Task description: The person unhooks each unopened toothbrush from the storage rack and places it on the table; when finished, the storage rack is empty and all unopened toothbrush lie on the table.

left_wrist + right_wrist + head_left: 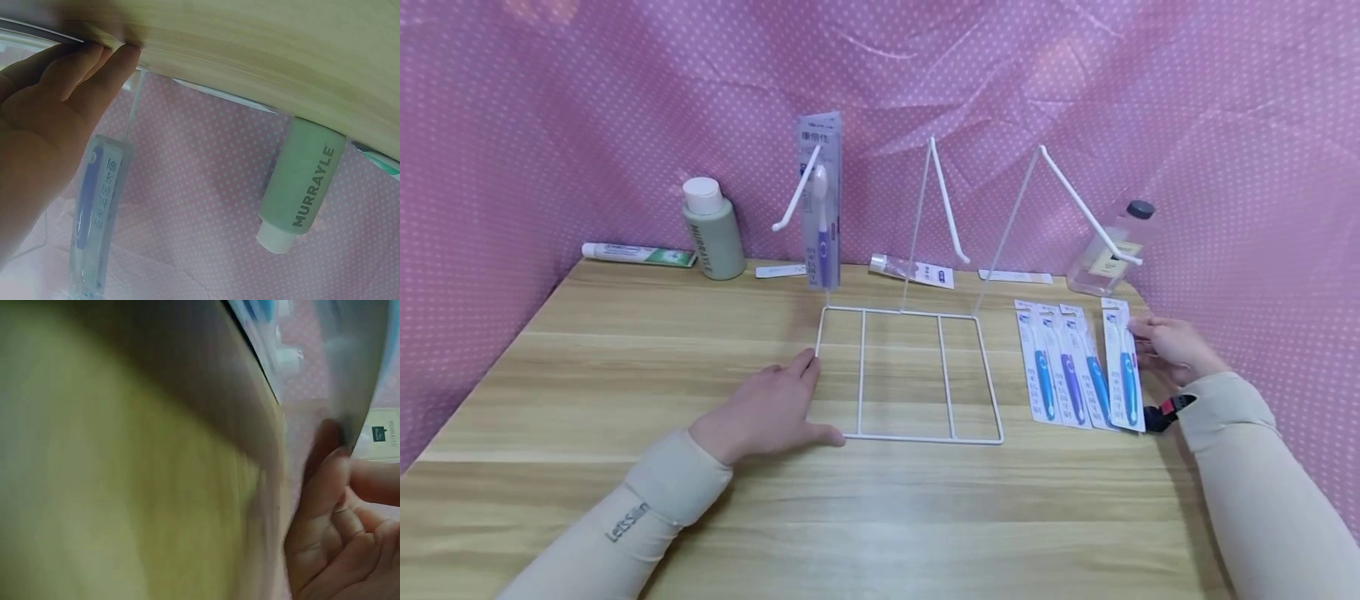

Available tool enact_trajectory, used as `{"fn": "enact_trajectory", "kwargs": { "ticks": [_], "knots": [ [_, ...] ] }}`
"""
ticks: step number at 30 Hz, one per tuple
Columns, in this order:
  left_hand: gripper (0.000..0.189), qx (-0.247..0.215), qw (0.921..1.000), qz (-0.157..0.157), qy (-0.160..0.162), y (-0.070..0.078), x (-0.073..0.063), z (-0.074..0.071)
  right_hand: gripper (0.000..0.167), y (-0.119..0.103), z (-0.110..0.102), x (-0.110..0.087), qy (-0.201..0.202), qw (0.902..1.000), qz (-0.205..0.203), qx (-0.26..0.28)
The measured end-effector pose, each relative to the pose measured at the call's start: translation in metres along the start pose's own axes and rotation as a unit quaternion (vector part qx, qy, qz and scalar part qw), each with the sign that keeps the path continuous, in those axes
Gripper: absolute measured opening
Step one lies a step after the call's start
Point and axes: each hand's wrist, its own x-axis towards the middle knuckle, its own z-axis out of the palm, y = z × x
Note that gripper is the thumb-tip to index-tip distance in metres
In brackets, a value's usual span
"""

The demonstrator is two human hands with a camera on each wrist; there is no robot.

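- The left hand (pixel 767 412) lies on the near left with its fingers and thumb spread and fairly straight; its fingertips touch the left side of the white wire rack (pixel 946 375) and its thumb reaches the near left corner.
- The right hand (pixel 1176 346) pinches the right edge of a packaged blue toothbrush (pixel 1123 367) between thumb and fingers; whether the pack's lower end rests on the table (pixel 895 525) cannot be told.
- Just under the right hand, at the wrist, is a black and red strap (pixel 1168 412).
- Just left of the right hand and its pack, three more packaged toothbrushes (pixel 1065 367) lie side by side, blue, purple and blue.
- The rack's base extends to the right of the left hand, and three hooked arms rise from its far side, slanting back toward the person.
- Beyond the left hand and a little to its right, a purple toothbrush pack (pixel 822 208) hangs upright from the leftmost hook, its doubled edges suggesting more than one.
- Past the right hand and to its left stands a clear bottle (pixel 1108 250) with a dark cap.
- Farther out, beyond and left of the left hand, stands a green bottle (pixel 717 237) with a white cap; left of that lies a toothpaste tube (pixel 640 254).
- Beyond and right of the left hand, a smaller tube (pixel 917 271) lies behind the rack.
- Farthest from both hands hangs pink dotted cloth (pixel 880 67).
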Motion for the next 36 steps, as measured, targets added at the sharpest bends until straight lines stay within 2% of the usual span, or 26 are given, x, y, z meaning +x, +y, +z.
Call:
{"fn": "enact_trajectory", "kwargs": {
  "ticks": [3, 8, 11, 17, 19, 24, 26, 30, 36],
  "knots": [
    [0.121, -0.003, 1.0, -0.005, -0.001, 0.0, 0.0, 0.0, 0.017, -0.001, 0.001, 0.006, -0.01, 0.9994, 0.012, -0.032],
    [0.121, -0.007, 0.9999, -0.007, -0.001, 0.0, -0.002, 0.0, 0.036, -0.005, -0.005, 0.011, -0.014, 0.9946, 0.021, -0.101],
    [0.122, -0.007, 1.0, -0.007, -0.003, 0.0, -0.002, 0.0, 0.044, -0.005, -0.009, 0.011, -0.018, 0.9921, 0.029, -0.121],
    [0.121, 0.0, 1.0, -0.002, 0.004, 0.0, 0.0, -0.002, 0.05, -0.007, -0.003, 0.013, -0.006, 0.9834, 0.009, -0.181],
    [0.121, 0.0, 1.0, -0.002, 0.003, 0.0, 0.0, -0.002, 0.051, -0.006, 0.002, 0.014, 0.007, 0.9765, 0.008, -0.215],
    [0.121, 0.002, 1.0, 0.002, -0.001, 0.001, 0.0, -0.001, 0.046, -0.008, 0.01, 0.01, 0.029, 0.9504, 0.004, -0.31],
    [0.121, 0.003, 1.0, 0.002, 0.002, 0.001, -0.001, -0.001, 0.045, -0.011, 0.012, 0.007, 0.028, 0.9433, -0.003, -0.331],
    [0.121, 0.005, 1.0, 0.002, 0.006, 0.001, -0.001, -0.001, 0.051, -0.016, 0.012, 0.0, 0.018, 0.9356, -0.013, -0.352],
    [0.121, 0.01, 0.9999, 0.006, 0.006, 0.0, -0.001, -0.001, 0.063, -0.02, 0.017, -0.003, 0.004, 0.9101, -0.023, -0.414]
  ]
}}
